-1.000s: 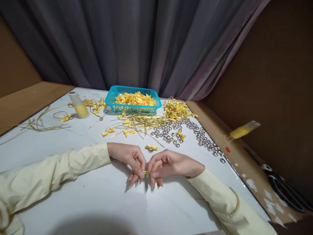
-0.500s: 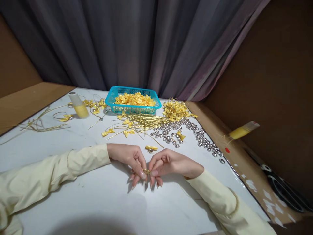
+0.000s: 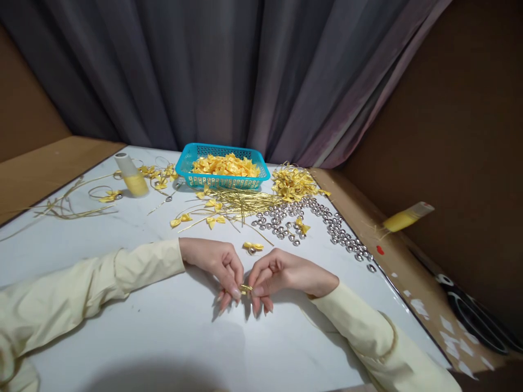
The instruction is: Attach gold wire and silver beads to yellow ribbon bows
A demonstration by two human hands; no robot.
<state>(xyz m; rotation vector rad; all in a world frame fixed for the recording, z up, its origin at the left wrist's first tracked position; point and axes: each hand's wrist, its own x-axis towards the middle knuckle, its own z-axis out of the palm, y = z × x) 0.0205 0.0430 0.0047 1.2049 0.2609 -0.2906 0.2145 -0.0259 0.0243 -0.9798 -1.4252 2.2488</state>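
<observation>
We see gold on the small piece [image 3: 245,289] at the centre, and pale cream on the sleeves [image 3: 149,267] to either side. The tabletop [image 3: 196,348] is white, faintly veined in grey. Above centre we find a turquoise lattice-patterned basket [image 3: 224,178], yellow bows [image 3: 224,164], golden strands [image 3: 249,201] and, rightward, silver beads [image 3: 338,231]. The curtain [image 3: 224,71] at the top shades from grey to mauve.

Left hand [image 3: 213,262], right hand [image 3: 288,272] near, fingers [image 3: 229,280] pinched
</observation>
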